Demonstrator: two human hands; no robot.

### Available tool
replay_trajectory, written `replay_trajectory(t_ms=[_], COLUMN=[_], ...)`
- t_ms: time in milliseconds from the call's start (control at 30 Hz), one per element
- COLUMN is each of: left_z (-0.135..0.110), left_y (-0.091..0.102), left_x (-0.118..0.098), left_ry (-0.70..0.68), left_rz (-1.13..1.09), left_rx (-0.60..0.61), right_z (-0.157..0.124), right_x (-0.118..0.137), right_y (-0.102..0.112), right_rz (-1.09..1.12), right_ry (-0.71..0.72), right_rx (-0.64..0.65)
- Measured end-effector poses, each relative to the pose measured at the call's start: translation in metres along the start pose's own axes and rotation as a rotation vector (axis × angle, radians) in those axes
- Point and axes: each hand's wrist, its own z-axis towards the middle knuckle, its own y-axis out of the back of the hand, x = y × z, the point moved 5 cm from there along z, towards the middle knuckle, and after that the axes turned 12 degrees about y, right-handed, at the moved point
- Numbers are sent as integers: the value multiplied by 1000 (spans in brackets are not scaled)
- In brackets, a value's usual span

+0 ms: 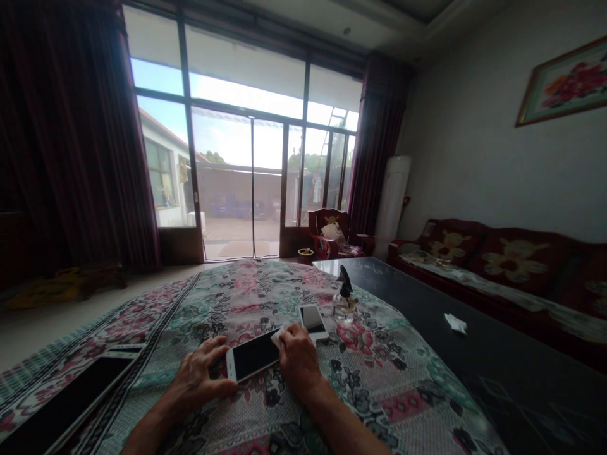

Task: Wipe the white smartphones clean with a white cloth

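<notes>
A white smartphone [256, 356] with a dark screen lies flat on the floral tablecloth [265, 420]. My left hand [202, 373] steadies its left end, thumb at the near edge and fingers at the far corner. My right hand [298, 357] is closed around a white tissue [279, 335], pressed to the right part of the screen. Just beyond that hand lies a second white phone [313, 320], partly covered by my fingers. A clear spray bottle [344, 303] with a black trigger head stands upright to its right.
At the left edge of the cloth lies a large dark-screened device [61, 404], with another pale-edged device [127, 348] at its far end. A crumpled tissue [456, 323] rests on the black tabletop [427, 366]. A sofa [502, 256] and an armchair [332, 234] stand beyond.
</notes>
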Motion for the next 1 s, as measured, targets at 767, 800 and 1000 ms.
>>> replay_trajectory(t_ms=[767,800,1000], left_z=[3,2,0], left_y=[-1,-1,0], left_x=[1,1,1], left_ry=[-10,-10,0], left_rz=[-2,0,-14], left_rx=[13,13,0], right_z=[0,0,2], right_x=[15,10,-4], right_y=[-5,-4,-3], right_rz=[49,39,27], right_ry=[70,46,-13], right_rx=[19,11,-19])
